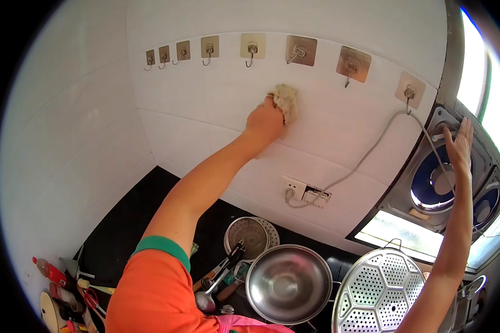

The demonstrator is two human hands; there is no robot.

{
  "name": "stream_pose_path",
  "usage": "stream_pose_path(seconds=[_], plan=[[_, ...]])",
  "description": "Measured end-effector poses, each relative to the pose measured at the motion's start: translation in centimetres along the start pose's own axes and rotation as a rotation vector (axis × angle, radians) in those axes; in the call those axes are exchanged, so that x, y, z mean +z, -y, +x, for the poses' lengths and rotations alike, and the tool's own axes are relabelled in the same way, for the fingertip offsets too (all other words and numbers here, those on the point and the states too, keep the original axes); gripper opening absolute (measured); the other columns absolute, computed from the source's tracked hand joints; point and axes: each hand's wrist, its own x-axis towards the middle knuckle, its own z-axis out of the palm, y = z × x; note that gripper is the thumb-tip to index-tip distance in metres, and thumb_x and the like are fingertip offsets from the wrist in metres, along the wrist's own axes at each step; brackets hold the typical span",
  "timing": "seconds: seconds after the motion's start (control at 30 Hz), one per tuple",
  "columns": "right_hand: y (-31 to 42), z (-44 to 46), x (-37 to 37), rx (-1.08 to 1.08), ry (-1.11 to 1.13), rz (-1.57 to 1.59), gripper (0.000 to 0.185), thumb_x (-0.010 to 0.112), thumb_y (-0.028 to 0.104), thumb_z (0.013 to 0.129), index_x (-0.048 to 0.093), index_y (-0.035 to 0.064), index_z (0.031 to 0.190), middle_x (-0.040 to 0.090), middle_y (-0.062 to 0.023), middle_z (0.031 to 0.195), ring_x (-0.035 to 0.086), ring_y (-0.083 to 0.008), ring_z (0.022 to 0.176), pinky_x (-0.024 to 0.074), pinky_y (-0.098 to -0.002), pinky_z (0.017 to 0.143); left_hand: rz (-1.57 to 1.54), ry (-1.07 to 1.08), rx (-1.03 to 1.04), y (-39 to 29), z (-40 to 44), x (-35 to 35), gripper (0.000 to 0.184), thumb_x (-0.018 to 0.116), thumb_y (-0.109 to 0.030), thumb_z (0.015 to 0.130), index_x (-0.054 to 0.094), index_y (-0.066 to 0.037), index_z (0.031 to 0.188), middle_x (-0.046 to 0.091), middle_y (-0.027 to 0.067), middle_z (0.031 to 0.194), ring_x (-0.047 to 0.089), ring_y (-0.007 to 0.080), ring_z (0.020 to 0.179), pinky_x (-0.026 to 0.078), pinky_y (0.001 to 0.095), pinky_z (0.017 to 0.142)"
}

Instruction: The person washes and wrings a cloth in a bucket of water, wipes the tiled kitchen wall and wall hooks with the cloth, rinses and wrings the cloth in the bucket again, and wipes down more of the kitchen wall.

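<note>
My left hand (265,120) grips a bunched pale yellow-beige cloth (285,103) against the white tiled wall (222,89). Above it runs a row of several square adhesive plates with metal hooks (301,51). Over at the right, my right hand (460,145) is stretched flat with its fingers extended, against or just in front of the grey frame of an exhaust fan (422,180) by the window. Nothing shows in that hand. A grey cord (372,147) loops over the rightmost hook (410,91) and leads to a plug in the wall socket (293,187).
Below lie a steel wok (289,284), a perforated steamer tray (380,294) and a strainer (247,237) on the black counter (133,208). A ladle (206,299) is beside the wok. At lower left are a red-labelled bottle (51,272) and red-handled scissors (91,298).
</note>
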Motion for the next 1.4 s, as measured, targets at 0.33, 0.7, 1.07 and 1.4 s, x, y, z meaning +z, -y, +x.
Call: stream_pose_path(seconds=[0.33,0.7,1.07,1.4], plan=[[-1.1,0.1,1.5,-0.027,-0.074,-0.038,0.081,0.046,0.050,0.088,0.018,-0.0021,0.143,0.018,-0.0226,0.148,0.013,-0.0383,0.138,0.0123,-0.0426,0.113,-0.012,-0.178,-0.128,2.1,7.7,-6.9,0.037,0.050,-0.019,0.080,0.058,0.001,0.111,0.048,0.0230,0.120,0.062,0.0389,0.090,0.053,0.0447,0.075],[-1.1,0.3,1.7,0.021,-0.044,-0.067,0.079,0.041,0.051,0.090,0.016,-0.0012,0.144,0.015,-0.0221,0.149,0.010,-0.0361,0.139,0.0102,-0.0417,0.114,-0.026,-0.076,-0.102,1.9,5.9,-5.6,0.046,0.053,-0.021,0.082,0.051,-0.002,0.123,0.045,0.0243,0.125,0.062,0.0375,0.093,0.052,0.0429,0.076],[-1.8,0.5,2.7,0.025,-0.028,-0.086,0.080,0.037,0.053,0.091,0.013,-0.0020,0.144,0.013,-0.0214,0.150,0.007,-0.0352,0.140,0.0070,-0.0404,0.115,-0.197,-0.071,-0.133,1.9,2.7,-1.2,0.049,0.053,-0.017,0.082,0.046,0.013,0.119,0.045,0.0272,0.124,0.060,0.0375,0.093,0.050,0.0431,0.082],[-2.7,0.8,3.4,0.007,-0.032,-0.103,0.081,0.038,0.054,0.091,0.012,-0.0009,0.145,0.012,-0.0200,0.151,0.007,-0.0345,0.140,0.0070,-0.0410,0.115,-0.061,-0.038,-0.311,10.6,0.0,0.2,0.042,0.053,-0.016,0.080,0.051,0.008,0.114,0.045,0.0227,0.118,0.061,0.0347,0.089,0.052,0.0433,0.075]])
